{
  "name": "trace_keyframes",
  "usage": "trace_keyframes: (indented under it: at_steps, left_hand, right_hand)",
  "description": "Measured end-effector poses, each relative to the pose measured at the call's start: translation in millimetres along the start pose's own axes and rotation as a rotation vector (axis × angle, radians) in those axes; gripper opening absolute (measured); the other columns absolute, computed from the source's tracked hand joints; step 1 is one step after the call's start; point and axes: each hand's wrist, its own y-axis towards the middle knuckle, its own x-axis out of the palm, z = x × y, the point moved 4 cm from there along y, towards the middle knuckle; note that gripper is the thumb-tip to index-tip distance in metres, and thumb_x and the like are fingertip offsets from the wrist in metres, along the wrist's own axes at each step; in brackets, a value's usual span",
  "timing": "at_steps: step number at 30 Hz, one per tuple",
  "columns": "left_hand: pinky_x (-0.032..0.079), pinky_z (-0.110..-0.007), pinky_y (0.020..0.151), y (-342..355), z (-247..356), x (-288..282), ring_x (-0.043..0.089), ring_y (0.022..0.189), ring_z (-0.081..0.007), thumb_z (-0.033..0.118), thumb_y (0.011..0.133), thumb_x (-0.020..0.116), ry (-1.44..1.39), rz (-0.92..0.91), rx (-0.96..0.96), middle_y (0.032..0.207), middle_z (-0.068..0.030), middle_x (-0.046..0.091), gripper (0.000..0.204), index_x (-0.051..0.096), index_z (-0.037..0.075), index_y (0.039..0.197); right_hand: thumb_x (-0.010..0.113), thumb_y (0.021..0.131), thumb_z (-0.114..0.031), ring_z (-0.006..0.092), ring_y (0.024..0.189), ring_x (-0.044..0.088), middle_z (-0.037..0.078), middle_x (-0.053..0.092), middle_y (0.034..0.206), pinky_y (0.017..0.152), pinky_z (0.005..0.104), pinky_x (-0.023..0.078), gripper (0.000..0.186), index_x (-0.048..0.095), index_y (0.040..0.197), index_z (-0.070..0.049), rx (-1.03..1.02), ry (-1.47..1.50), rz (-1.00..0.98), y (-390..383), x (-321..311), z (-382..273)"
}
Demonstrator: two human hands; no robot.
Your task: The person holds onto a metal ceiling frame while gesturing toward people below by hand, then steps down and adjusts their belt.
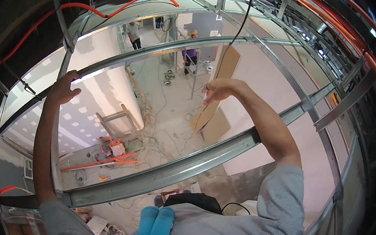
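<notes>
Metal frame joined, gaps uncovered; left hand grips a bar at nine o'clock; right hand, one o'clock, curled, perhaps holding cable.

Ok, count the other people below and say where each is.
2: a person in a pale top at the upper left, and a person in purple farther right, near the top middle. Others may be hidden.
</notes>
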Motion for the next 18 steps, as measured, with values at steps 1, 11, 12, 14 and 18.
trace_keyframes:
  at_steps: [1,11,12,14,18]
  left_hand:
    - [0.048,-0.04,0.1,-1.0,1.1,-0.6,0.061,0.118,-0.0328,0.016,0.078,0.078,-0.011,0.006,-0.004,0.125,-0.0137,0.062,0.05,0.058,0.003,0.122]
    - [0.048,-0.04,0.102,0.2,-5.1,2.0,0.061,0.12,-0.0315,0.016,0.078,0.078,-0.004,-0.006,-0.01,0.129,-0.0125,0.061,0.053,0.057,0.004,0.126]
    - [0.048,-0.04,0.102,0.2,-4.3,2.0,0.061,0.12,-0.0315,0.016,0.078,0.078,-0.004,-0.006,-0.01,0.129,-0.0125,0.061,0.053,0.057,0.004,0.126]
    - [0.048,-0.04,0.102,0.0,-4.0,1.7,0.061,0.12,-0.0314,0.016,0.079,0.078,0.007,-0.005,-0.021,0.128,-0.0127,0.061,0.053,0.057,0.005,0.126]
    - [0.048,-0.04,0.101,0.5,-3.5,1.1,0.061,0.119,-0.0312,0.017,0.079,0.078,0.018,-0.006,-0.01,0.127,-0.013,0.062,0.053,0.057,0.005,0.126]
  right_hand:
    - [0.073,0.086,-0.05,0.0304,0.124,0.061,0.013,0.064,0.136,0.102,0.0385,0.049,0.079,0.05,0.145,-0.003,0.01,0.01,-0.004,-1.1,-0.5,-1.8]
    - [0.075,0.085,-0.05,0.0298,0.128,0.059,0.015,0.064,0.137,0.105,0.0375,0.047,0.082,0.05,0.147,-0.004,0.032,0.038,-0.041,-0.1,0.6,-3.6]
    - [0.074,0.086,-0.049,0.0293,0.126,0.06,0.013,0.065,0.134,0.104,0.0378,0.048,0.08,0.049,0.147,-0.003,0.031,0.027,-0.035,-0.5,0.7,-3.9]
    - [0.073,0.086,-0.048,0.0288,0.124,0.061,0.011,0.067,0.132,0.103,0.0381,0.049,0.079,0.049,0.147,-0.003,0.029,0.015,-0.029,-0.2,0.9,-3.4]
    - [0.073,0.087,-0.047,0.029,0.125,0.06,0.011,0.067,0.133,0.104,0.0379,0.049,0.078,0.049,0.147,-0.002,0.031,0.012,-0.033,0.1,1.0,-2.9]
